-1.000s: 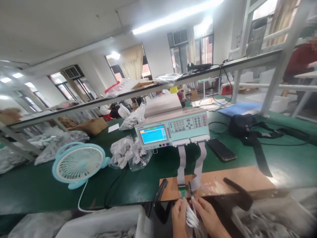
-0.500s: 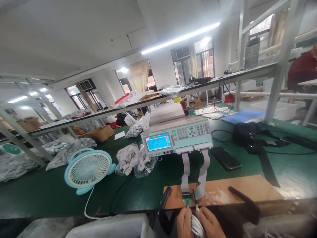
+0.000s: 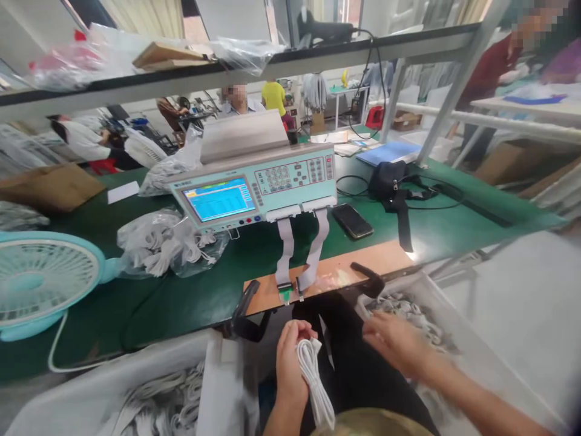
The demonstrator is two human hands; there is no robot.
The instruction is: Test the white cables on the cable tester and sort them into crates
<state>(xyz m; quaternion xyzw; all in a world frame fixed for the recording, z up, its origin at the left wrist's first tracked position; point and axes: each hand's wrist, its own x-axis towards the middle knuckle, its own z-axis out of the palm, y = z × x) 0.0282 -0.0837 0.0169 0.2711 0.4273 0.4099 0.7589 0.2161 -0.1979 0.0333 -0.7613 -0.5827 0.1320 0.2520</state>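
Head view: green counter (image 3: 200,297) ahead, two hands and two bins along its near edge.
White cable: a coiled white cable (image 3: 315,387) hangs in front of the lap, below the counter's edge, one plug uppermost.
Left hand: the left hand (image 3: 290,363) has its grip closed around the coil near the plug end.
Right hand: the right hand (image 3: 394,339), apart from the coil, shows curled fingers over the right bin (image 3: 481,348); I can't make out whether its grip is clamped on anything.
Tester: a pale-blue tester (image 3: 297,181) stands on the counter, its screen (image 3: 220,198) lit blue.
Ribbon cables: two grey ribbon cables (image 3: 285,248) run from the tester down to a brown board (image 3: 331,272) at the edge; one ends at a small green circuit board (image 3: 285,296).
Phone: black phone (image 3: 353,221) lying right of the ribbons.
Bagged cables: clear bags (image 3: 158,239) of white cables lie between the tester and a light-blue fan (image 3: 45,281).
Left bin: white left bin (image 3: 213,369) holding more cables.
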